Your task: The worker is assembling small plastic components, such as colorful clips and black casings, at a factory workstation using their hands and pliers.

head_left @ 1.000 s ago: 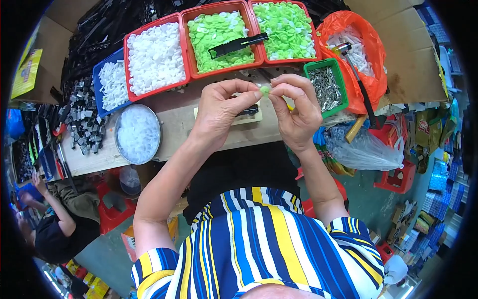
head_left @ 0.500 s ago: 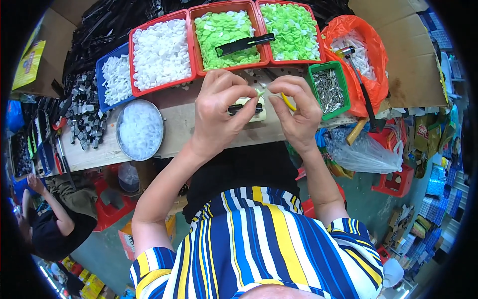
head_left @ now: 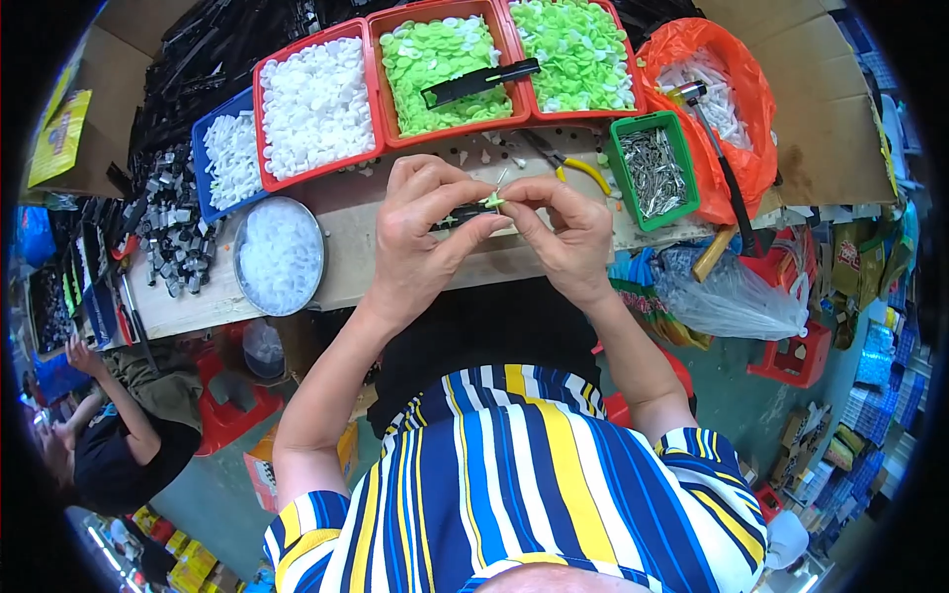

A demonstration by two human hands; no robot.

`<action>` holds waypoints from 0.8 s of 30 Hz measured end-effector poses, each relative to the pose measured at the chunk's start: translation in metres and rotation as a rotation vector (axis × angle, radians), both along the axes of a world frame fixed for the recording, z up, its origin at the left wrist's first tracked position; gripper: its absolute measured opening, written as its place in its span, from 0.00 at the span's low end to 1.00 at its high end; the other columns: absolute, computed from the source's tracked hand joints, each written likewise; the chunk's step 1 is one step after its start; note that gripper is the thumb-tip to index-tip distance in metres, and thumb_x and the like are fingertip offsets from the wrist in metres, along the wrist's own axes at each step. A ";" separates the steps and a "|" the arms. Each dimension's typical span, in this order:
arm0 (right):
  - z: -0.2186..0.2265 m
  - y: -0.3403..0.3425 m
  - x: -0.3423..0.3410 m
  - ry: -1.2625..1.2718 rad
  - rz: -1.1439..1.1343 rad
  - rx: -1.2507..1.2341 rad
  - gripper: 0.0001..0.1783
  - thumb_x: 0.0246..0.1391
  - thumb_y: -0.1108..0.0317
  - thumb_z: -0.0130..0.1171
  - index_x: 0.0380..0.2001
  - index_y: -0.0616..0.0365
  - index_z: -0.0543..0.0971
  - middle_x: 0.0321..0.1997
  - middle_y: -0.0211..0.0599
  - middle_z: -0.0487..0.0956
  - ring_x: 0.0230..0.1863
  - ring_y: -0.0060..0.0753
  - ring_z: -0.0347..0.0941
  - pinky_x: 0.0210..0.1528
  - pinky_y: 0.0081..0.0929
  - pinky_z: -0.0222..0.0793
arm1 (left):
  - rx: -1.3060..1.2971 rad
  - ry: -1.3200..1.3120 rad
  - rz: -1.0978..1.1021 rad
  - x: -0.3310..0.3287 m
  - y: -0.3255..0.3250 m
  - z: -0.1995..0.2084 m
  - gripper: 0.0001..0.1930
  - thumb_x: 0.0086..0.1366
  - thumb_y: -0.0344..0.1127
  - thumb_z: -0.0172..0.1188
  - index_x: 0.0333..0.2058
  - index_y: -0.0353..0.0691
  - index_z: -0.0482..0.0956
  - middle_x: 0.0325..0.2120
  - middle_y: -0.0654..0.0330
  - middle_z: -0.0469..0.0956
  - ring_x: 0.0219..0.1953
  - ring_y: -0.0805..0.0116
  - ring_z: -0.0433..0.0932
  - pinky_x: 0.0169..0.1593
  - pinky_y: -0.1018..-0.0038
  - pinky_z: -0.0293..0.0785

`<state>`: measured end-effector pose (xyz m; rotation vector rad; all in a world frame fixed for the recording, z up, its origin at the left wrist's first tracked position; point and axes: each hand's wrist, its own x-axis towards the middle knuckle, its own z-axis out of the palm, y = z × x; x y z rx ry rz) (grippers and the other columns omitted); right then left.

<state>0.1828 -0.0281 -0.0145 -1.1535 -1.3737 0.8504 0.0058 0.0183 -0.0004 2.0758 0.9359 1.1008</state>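
Above the work table my left hand is closed, thumb and forefinger pinching a small green plastic piece. My right hand meets it there, its thumb and forefinger pressed together at the same piece. A thin light pin stands up from between the fingertips; its lower end is hidden. Behind my left fingers sits a black part on a pale block, mostly covered by my hands. Yellow-handled pliers lie beyond my right hand.
Red bins hold white pieces and green discs; a black strip lies across one. A green bin of metal pins and a hammer are right. A round dish is left. Another person sits lower left.
My hands have come together and slightly nearer to me, the right one moving left to the green piece. The pliers are now uncovered.
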 end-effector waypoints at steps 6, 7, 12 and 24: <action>-0.008 -0.003 -0.009 0.044 0.041 -0.037 0.06 0.55 0.78 0.62 0.37 0.66 0.81 0.37 0.37 0.82 0.37 0.24 0.77 0.40 0.20 0.72 | -0.022 0.018 -0.019 -0.012 0.002 -0.004 0.14 0.49 0.30 0.73 0.36 0.37 0.84 0.33 0.61 0.79 0.44 0.62 0.72 0.48 0.69 0.69; -0.009 -0.002 -0.009 0.014 0.043 -0.015 0.06 0.53 0.78 0.63 0.36 0.65 0.81 0.34 0.38 0.81 0.35 0.26 0.78 0.39 0.21 0.72 | -0.020 0.020 -0.036 -0.014 0.002 -0.005 0.13 0.49 0.30 0.73 0.36 0.37 0.84 0.33 0.61 0.78 0.44 0.62 0.72 0.48 0.68 0.69; -0.003 0.005 -0.008 -0.207 0.096 0.161 0.07 0.51 0.78 0.64 0.36 0.62 0.81 0.37 0.39 0.80 0.37 0.35 0.78 0.38 0.24 0.72 | 0.031 0.046 -0.024 -0.023 0.000 -0.011 0.14 0.48 0.31 0.73 0.36 0.37 0.83 0.32 0.60 0.78 0.43 0.58 0.72 0.47 0.66 0.69; -0.021 0.018 -0.011 -0.661 0.096 0.254 0.06 0.49 0.74 0.61 0.33 0.58 0.77 0.43 0.35 0.76 0.46 0.39 0.73 0.46 0.35 0.64 | 0.224 0.290 0.091 -0.035 -0.012 -0.025 0.18 0.47 0.34 0.73 0.39 0.40 0.82 0.35 0.60 0.77 0.45 0.55 0.73 0.48 0.62 0.68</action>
